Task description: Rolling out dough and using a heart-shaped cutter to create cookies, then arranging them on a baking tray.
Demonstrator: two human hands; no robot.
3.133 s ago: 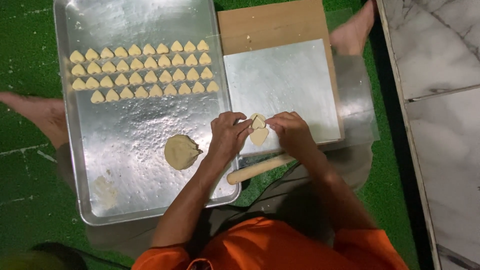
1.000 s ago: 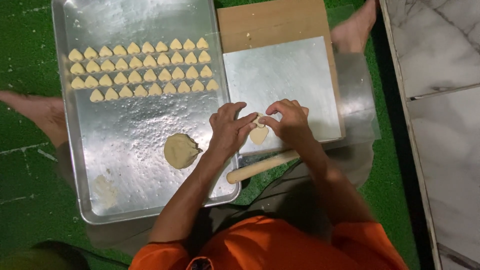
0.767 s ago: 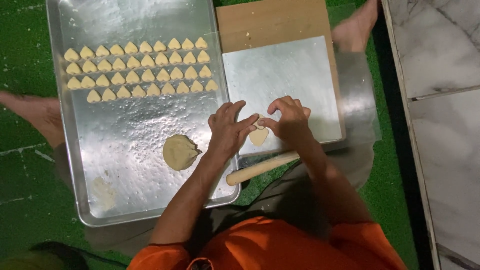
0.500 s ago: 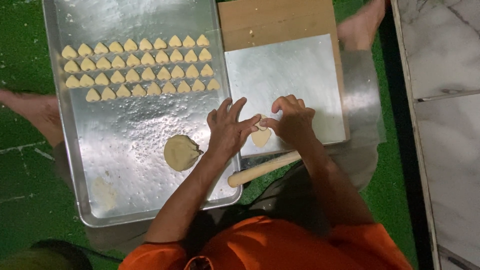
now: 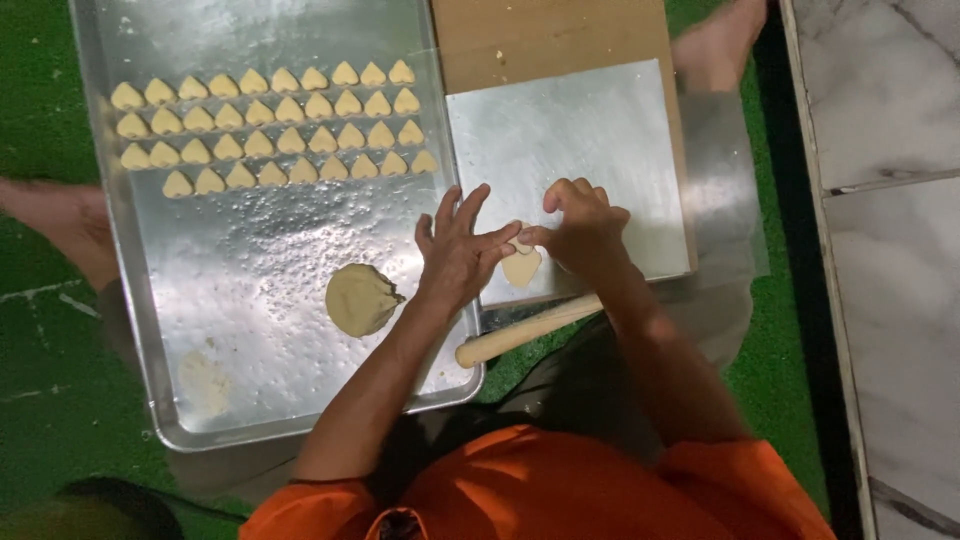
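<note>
Where hearts line up, tray (image 5: 150,380)

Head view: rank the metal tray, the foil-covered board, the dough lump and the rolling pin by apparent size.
1. Metal tray
2. Foil-covered board
3. Rolling pin, partly hidden by the arm
4. Dough lump, shorter but wider, so close to the pin

A large metal baking tray (image 5: 250,330) lies on green artificial grass (image 5: 50,330). In its upper part, towards 11 o'clock, four rows of small heart-shaped cookies (image 5: 270,130) stand close together. Near the tray's centre lies a round lump of dough (image 5: 362,298), and at 7 o'clock a pale floury patch (image 5: 205,380). A wooden rolling pin (image 5: 525,330) lies tilted at the tray's lower right corner. At 3 o'clock runs a white marble floor (image 5: 880,250).
</note>
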